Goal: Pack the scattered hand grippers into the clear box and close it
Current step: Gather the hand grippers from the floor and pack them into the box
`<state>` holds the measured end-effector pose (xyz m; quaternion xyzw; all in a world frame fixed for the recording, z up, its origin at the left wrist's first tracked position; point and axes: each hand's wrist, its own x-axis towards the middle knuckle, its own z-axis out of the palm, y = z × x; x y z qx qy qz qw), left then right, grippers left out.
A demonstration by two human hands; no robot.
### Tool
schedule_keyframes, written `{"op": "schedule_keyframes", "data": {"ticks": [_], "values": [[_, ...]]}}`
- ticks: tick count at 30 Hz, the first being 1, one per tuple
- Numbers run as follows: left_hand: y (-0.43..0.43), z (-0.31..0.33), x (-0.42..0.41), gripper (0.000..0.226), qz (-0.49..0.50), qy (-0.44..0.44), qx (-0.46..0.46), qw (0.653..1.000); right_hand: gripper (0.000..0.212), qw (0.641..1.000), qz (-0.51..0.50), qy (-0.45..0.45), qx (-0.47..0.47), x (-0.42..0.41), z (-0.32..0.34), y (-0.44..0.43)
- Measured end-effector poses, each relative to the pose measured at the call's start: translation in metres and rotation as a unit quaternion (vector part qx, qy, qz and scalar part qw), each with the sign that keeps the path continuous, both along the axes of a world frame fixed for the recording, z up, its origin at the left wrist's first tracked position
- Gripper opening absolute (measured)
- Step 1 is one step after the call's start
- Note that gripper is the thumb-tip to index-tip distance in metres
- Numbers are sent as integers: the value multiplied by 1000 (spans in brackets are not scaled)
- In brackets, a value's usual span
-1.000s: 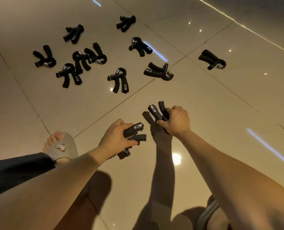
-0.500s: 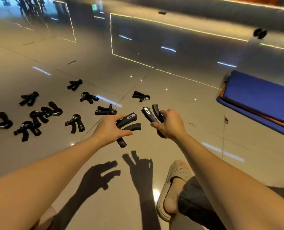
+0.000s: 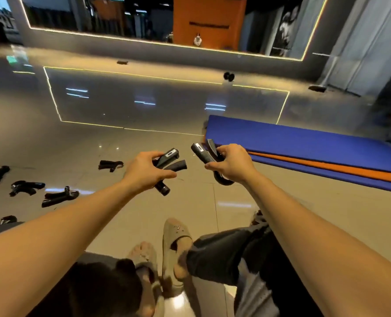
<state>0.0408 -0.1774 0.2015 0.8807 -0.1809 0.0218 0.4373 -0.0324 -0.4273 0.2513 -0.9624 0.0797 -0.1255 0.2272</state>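
Swung right since 0.5 s back: the floor pile has slid to the left edge, the mat now fills ahead-right, both loads unchanged.

Nearest me: slippers (image 3: 175, 242) on the floor (image 3: 126, 216), knees bent.

Then my left grip (image 3: 144, 172), wrapped round one gripper (image 3: 170, 157). Its handles point up and right, away from me, and the knob end sticks out below the palm. My right grip (image 3: 233, 165) pinches a second gripper (image 3: 200, 152). Handles point up and left, spring loop hangs under the wrist. The two loads tip toward each other, close but not touching. Both grips are level, neither ahead.

Key point: the clear box is not in view, so I can't say which way it lies from either grip, or which arm is nearer. My guess is this turn is the search for it. Next would be to locate it, then feed both in long axis first.

The leftovers (image 3: 61, 196) lie well left on the floor, at least five, nearer my left grip.

Beyond my right grip is the blue mat (image 3: 304, 143) over an orange layer. The mirror (image 3: 121, 19) is farthest.
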Motion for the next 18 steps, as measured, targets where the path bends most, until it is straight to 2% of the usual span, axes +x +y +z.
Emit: {"op": "schedule_keyframes", "data": {"ticks": [5, 10, 18], "values": [[-74, 13, -30, 75, -83, -5, -17, 996, 44, 998, -69, 0, -6, -64, 18, -56], [-141, 15, -53, 65, -165, -21, -6, 986, 51, 993, -112, 31, 10, -112, 17, -104], [-228, -22, -59, 66, -271, 10, 46, 962, 44, 979, -186, 71, 36, -174, -30, -179]]}}
